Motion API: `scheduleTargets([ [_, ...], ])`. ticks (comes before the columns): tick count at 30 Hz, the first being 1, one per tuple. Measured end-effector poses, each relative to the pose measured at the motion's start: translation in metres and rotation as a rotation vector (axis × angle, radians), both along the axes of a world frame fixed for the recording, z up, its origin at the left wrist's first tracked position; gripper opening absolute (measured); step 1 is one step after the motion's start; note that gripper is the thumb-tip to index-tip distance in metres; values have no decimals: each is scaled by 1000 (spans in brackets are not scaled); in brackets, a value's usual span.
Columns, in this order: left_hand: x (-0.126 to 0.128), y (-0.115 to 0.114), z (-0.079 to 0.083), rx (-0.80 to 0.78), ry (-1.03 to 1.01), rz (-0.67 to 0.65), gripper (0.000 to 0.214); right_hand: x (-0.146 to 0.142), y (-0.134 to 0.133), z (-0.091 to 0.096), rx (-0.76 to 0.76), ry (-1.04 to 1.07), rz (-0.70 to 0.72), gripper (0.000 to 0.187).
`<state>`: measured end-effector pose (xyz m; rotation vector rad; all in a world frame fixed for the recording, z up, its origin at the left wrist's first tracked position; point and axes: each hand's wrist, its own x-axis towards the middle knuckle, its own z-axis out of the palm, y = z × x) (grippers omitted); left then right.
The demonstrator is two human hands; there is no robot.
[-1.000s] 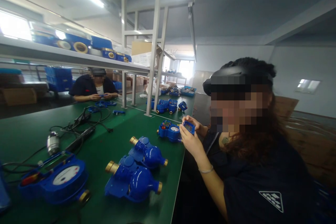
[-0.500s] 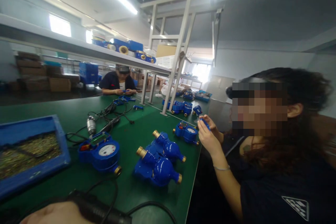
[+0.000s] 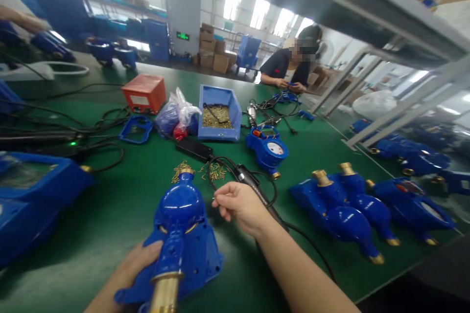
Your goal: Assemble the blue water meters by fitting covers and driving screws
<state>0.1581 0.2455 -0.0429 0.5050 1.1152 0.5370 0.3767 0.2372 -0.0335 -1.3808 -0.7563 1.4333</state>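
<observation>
A blue water meter body (image 3: 179, 234) with brass ends lies upside down in front of me on the green table (image 3: 121, 195). My left hand (image 3: 137, 266) grips its near left side. My right hand (image 3: 238, 205) hovers just to the right of it, fingers pinched together on something too small to make out. A black electric screwdriver (image 3: 253, 188) with its cable lies under and beyond that hand. Loose brass screws (image 3: 215, 171) are scattered past the meter.
A blue bin of screws (image 3: 218, 112), an orange box (image 3: 144, 93), a plastic bag (image 3: 176, 117), a meter with a dial (image 3: 270, 149) and two upturned meters (image 3: 341, 205) stand around. Cables run at left. A seated person (image 3: 290, 68) works at the far side. A shelf frame (image 3: 385, 107) rises at right.
My view has swung left from the co-worker on my right down to the table. Both my hands and the upside-down meter have come into view.
</observation>
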Motion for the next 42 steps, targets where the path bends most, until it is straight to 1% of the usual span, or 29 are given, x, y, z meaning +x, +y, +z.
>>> scheduleTargets([
  [2,-3,2,-7,-19,-37,-25,26,-2,-8,6,9,-132,61,23],
  [4,-5,4,-12,-13,-113,-83,27,-8,-12,12,33,-281,122,9],
  [5,-5,4,-13,-2,-156,-111,27,-12,-13,14,46,-340,145,6],
  [7,-5,5,-14,29,-217,-135,25,-19,-14,19,88,-503,198,11],
  [9,-5,6,-13,46,-246,-145,22,-23,-15,22,149,-761,280,12],
  [11,-5,7,-12,53,-258,-160,22,-26,-18,22,248,-1074,377,12],
  [13,-5,8,-11,60,-268,-176,26,-27,-22,20,366,-1294,465,13],
  [15,-5,9,-11,74,-276,-187,37,-27,-26,17,466,-1408,515,16],
  [18,-5,10,-10,91,-283,-205,46,-27,-28,15,516,-1448,518,21],
  [19,-5,11,-10,91,-288,-208,46,-27,-28,15,514,-1417,506,23],
  [20,-5,11,-10,88,-294,-207,46,-26,-28,15,499,-1341,494,25],
  [21,-5,11,-10,83,-300,-202,45,-25,-27,15,461,-1214,477,25],
  [22,-5,12,-10,76,-306,-194,45,-24,-26,14,399,-1028,435,24],
  [23,-5,12,-10,71,-312,-186,43,-23,-25,13,310,-790,370,22],
  [25,-5,11,-10,73,-319,-170,37,-20,-24,8,92,-260,192,19],
  [26,-5,11,-10,76,-320,-165,33,-19,-23,5,4,-30,96,22],
  [27,-4,11,-10,80,-320,-161,29,-17,-23,2,-58,154,15,27],
  [28,-4,11,-10,85,-321,-158,27,-15,-22,-1,-94,283,-41,31],
  [29,-4,11,-10,88,-323,-155,25,-13,-22,-4,-113,365,-68,35],
  [31,-4,11,-10,90,-332,-147,23,-11,-21,-7,-123,436,-89,39],
  [34,-3,12,-11,96,-342,-138,22,-9,-20,-10,-122,443,-91,39],
  [37,-3,12,-11,89,-339,-143,23,-10,-20,-11,-107,422,-105,42],
  [39,-4,12,-11,75,-345,-150,24,-11,-21,-11,-99,395,-115,42],
  [42,-5,12,-11,80,-347,-141,22,-11,-24,-9,-93,291,-108,39],
])
